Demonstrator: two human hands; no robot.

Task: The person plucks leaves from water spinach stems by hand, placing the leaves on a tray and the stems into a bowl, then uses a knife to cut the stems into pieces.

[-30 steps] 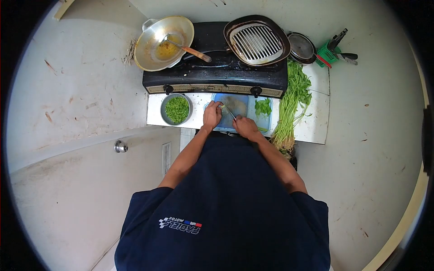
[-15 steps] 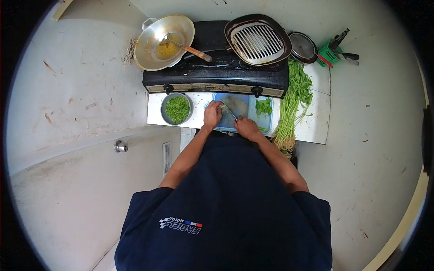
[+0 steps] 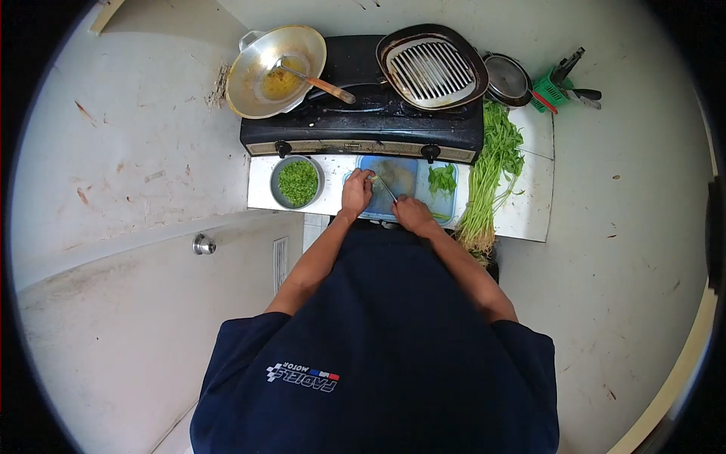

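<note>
A knife [image 3: 386,188] slants over the blue cutting board [image 3: 406,162], its handle end in my right hand [image 3: 413,214], which is closed around it. At the blade's tip, my left hand [image 3: 356,194] pinches something small and pale that is mostly hidden by the fingers. Cut green leaves [image 3: 442,179] lie on the board's right side. Left of the board stands a grey bowl [image 3: 273,190] filled with finely chopped greens [image 3: 296,182]. A bunch of long-stemmed leafy greens [image 3: 490,178] with roots lies along the board's right.
Behind the board stands a black gas stove [image 3: 363,130]. A wok [image 3: 249,83] with a wooden-handled ladle [image 3: 330,88] and a ridged grill pan [image 3: 432,69] sit on it. Further right are a small pan [image 3: 507,79] and a green basket [image 3: 550,92] of utensils.
Almost nothing differs. Both hands and the knife stay in nearly the same place; the whole view has shifted very slightly.
</note>
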